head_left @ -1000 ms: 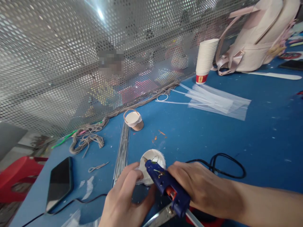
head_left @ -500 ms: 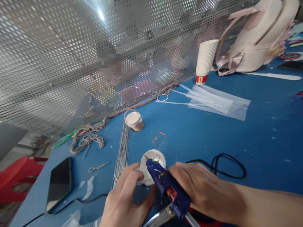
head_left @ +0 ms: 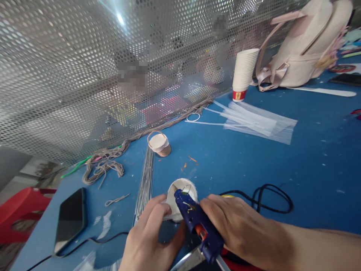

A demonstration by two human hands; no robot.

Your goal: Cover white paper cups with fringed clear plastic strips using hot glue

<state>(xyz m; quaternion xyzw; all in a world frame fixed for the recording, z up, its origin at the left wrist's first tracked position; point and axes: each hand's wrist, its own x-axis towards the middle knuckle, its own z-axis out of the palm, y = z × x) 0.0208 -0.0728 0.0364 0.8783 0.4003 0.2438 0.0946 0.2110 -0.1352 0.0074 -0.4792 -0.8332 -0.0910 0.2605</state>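
Observation:
My left hand point(head_left: 153, 233) grips the left side of a small white cup point(head_left: 175, 212) at the lower middle, with its fingers on the rim and wall. A blue glue gun point(head_left: 194, 222) is in my right hand point(head_left: 234, 222), its fingers wrapped round the grip. The metal nozzle points up and left over the cup's opening, near the inner wall. Whether the tip touches the cup is hard to tell. Beyond stands a small basket point(head_left: 163, 148) with a white lining and a thin arched handle. Partly under the gun lies a metal tool point(head_left: 190, 259).
Behind the blue table point(head_left: 282, 165) runs a perforated metal screen point(head_left: 84, 75). On it are a phone point(head_left: 72, 214), thin wires point(head_left: 145, 180), grey cords point(head_left: 103, 169), clear strips point(head_left: 254, 120), stacked cups point(head_left: 245, 71), a pink backpack point(head_left: 299, 64) and a black cable point(head_left: 262, 199).
The rear of the glue gun has shifted slightly left with my right hand, while its nozzle stays over the cup. My left hand has kept its hold.

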